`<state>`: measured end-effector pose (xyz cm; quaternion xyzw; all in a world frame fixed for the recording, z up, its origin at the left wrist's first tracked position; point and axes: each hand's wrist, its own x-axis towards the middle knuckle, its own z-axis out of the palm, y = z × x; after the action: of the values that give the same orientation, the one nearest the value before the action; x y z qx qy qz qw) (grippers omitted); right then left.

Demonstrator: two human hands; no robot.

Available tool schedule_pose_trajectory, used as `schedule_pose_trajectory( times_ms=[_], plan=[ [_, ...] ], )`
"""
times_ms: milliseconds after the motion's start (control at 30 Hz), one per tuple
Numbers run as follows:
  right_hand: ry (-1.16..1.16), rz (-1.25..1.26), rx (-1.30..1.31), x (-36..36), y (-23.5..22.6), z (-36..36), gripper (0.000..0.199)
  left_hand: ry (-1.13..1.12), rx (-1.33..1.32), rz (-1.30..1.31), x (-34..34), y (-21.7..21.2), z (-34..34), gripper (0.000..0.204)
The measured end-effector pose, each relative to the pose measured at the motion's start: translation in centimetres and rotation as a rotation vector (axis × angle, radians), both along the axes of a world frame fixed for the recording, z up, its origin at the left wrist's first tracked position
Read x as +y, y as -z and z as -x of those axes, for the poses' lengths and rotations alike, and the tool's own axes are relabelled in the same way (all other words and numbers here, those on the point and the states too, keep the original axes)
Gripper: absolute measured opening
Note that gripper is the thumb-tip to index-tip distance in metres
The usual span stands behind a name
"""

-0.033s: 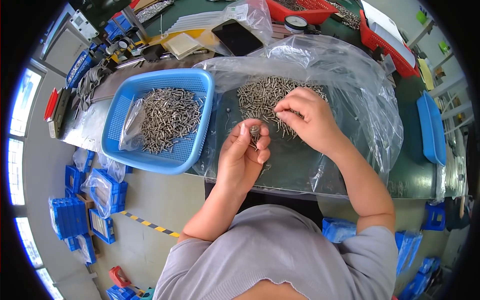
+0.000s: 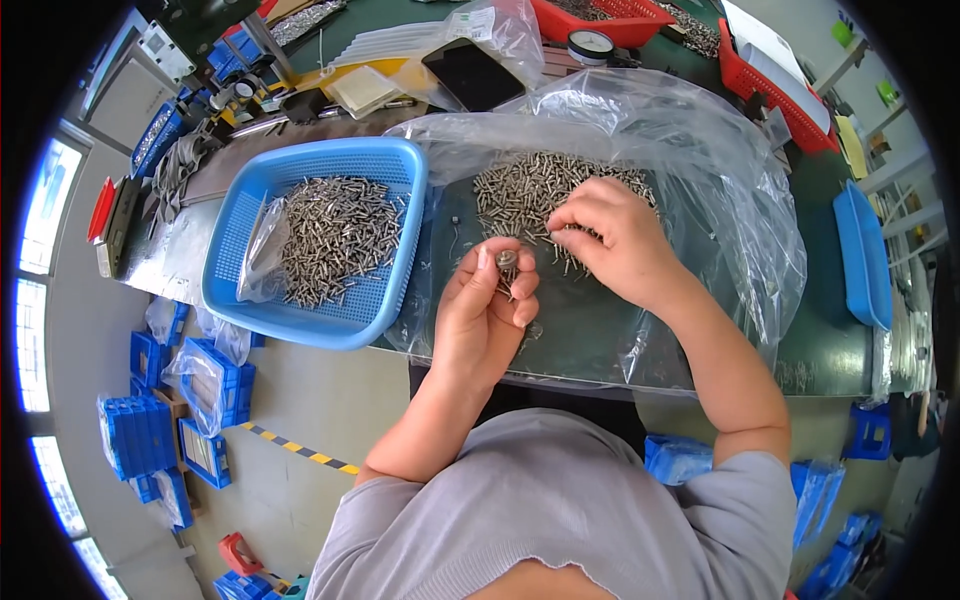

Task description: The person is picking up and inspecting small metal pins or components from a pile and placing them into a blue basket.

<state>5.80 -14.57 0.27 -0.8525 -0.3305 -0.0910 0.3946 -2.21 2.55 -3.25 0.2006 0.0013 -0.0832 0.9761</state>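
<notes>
Small metal pins lie in a loose pile (image 2: 510, 190) on a clear plastic sheet (image 2: 700, 240) spread over the green table. At the near edge of the pile, my left hand (image 2: 480, 310) is closed around a small round metal piece (image 2: 507, 260) with several thin metal pins hanging below it. My right hand (image 2: 620, 245) is over the pile's right side, thumb and forefinger pinched together. Whatever is between those fingertips is too small to make out. Left of my hands stands a blue plastic basket (image 2: 390, 290) with many similar pins (image 2: 340, 240) and a plastic bag in it.
A black phone (image 2: 473, 75), a round dial gauge (image 2: 590, 46) and a red basket (image 2: 640, 30) lie toward the back. Another red basket (image 2: 735, 75) and a blue tray (image 2: 862, 255) stand at the right. Blue crates (image 2: 135, 435) are stacked on the floor at left.
</notes>
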Motion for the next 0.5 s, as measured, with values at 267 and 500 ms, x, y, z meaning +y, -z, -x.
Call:
schedule_pose_trajectory(
  times_ms=[267,500],
  plan=[
    [-0.004,0.236,-0.220,0.78,0.56,0.54,0.011,-0.003,-0.009,-0.035,-0.27,-0.14,-0.01,0.027],
    [0.000,0.288,-0.242,0.96,1.12,0.64,0.007,0.030,0.003,-0.117,-0.28,-0.19,0.07,0.026]
  ],
)
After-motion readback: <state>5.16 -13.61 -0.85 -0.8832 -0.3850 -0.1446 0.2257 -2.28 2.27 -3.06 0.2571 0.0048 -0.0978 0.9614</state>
